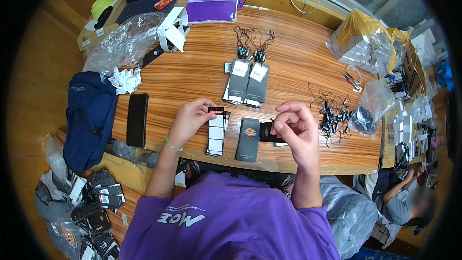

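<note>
My left hand [191,119] has thumb and forefinger pinched at the top end of a black tag with white label panels [216,134]. That tag lies on a small stack near the table's front edge. Beside it rests a dark grey hang tag [247,140] with a coloured oval emblem. My right hand [299,134] is raised to the right, thumb and fingertips pinched together; a tiny dark piece shows at the tips, too small to name. A black tag [267,132] sits next to the grey one, partly hidden by that hand.
Two stacks of grey tags [255,84] with black cords stand mid-table. Loose black cords [333,118] lie at right near a plastic bag [368,115] and pliers [352,82]. A phone [137,120] and blue bag [90,118] are left; a person [404,200] sits lower right.
</note>
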A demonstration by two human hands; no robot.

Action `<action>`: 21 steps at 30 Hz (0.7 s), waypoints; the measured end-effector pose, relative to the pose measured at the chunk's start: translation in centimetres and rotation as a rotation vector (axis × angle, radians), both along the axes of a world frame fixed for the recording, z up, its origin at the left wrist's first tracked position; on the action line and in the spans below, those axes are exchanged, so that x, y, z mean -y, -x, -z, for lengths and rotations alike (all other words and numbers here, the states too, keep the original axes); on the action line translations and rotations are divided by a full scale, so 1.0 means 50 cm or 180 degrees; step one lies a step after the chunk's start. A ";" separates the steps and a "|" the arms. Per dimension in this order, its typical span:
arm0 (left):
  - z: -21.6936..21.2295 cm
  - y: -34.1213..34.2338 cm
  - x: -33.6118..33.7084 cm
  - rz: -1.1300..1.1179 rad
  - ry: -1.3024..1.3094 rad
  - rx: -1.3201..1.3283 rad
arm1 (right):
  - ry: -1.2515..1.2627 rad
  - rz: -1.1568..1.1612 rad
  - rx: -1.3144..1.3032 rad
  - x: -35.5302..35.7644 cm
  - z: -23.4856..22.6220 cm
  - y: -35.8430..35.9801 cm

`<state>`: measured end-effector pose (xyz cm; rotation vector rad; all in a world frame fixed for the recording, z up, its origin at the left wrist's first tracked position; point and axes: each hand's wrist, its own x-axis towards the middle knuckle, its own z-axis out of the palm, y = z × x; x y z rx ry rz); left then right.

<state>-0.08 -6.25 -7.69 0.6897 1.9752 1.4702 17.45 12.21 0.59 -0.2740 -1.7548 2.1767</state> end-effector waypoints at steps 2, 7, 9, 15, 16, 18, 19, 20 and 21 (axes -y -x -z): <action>0.007 -0.001 -0.007 -0.0006 0.0233 -0.0293 | 0.0051 -0.0012 0.0012 0.000 0.002 0.001; 0.022 0.004 -0.019 0.0005 0.0107 -0.2017 | -0.0001 -0.0012 0.0078 -0.001 0.000 0.002; -0.018 -0.012 -0.006 -0.0107 0.0302 -0.0888 | -0.0086 0.0027 0.0056 -0.002 0.001 0.000; -0.130 -0.059 -0.033 -0.0005 -0.0439 -0.0477 | -0.1330 0.0343 0.0063 0.022 0.009 0.015; -0.133 -0.067 -0.042 0.0058 -0.0590 -0.0598 | -0.1489 0.0364 0.0072 0.029 0.009 0.020; -0.137 -0.082 -0.057 0.0075 -0.0696 -0.0583 | -0.1813 0.0417 0.0100 0.040 0.007 0.028; -0.141 -0.090 -0.066 0.0076 -0.0790 -0.0612 | -0.1918 0.0478 0.0059 0.041 0.008 0.031; -0.147 -0.097 -0.074 0.0076 -0.0883 -0.0640 | -0.1959 0.0569 0.0007 0.043 0.009 0.032; -0.151 -0.103 -0.081 0.0099 -0.0932 -0.0709 | -0.2002 0.0661 -0.0034 0.043 0.012 0.032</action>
